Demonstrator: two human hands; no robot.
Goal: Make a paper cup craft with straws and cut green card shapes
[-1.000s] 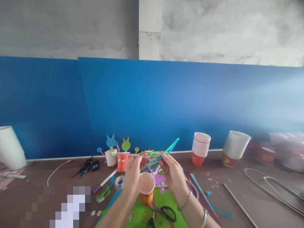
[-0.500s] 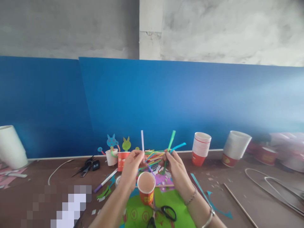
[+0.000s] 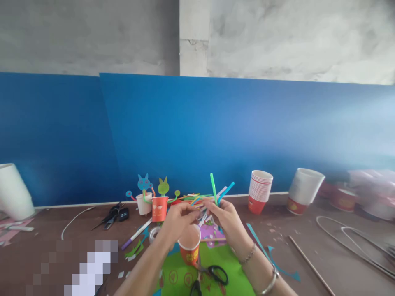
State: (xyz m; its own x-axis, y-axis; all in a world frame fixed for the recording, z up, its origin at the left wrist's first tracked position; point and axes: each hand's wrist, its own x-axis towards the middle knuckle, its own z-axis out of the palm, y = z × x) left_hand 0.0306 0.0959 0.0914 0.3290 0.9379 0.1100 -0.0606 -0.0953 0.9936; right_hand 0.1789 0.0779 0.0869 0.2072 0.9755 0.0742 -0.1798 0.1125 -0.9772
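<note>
In my right hand several straws are gripped: a green straw standing up, a blue straw slanting right, and a pale purple straw beside the blue one. My left hand is close by on the left, its fingers bent toward my right hand; whatever is between the fingertips is hidden. Below my left hand a red paper cup stands upright, its mouth partly covered. Scissors with black handles lie on a green sheet at the front.
Two cups with paper animal figures stand at the back left. Behind my hands lies a pile of coloured straws. A stack of paper cups stands right, a thin wooden stick lies nearer. A marker lies left.
The purple straw, upright in my left hand before, now shows beside the blue straw at my right hand. My hands have come closer together, and the green straw leans left instead of right.
</note>
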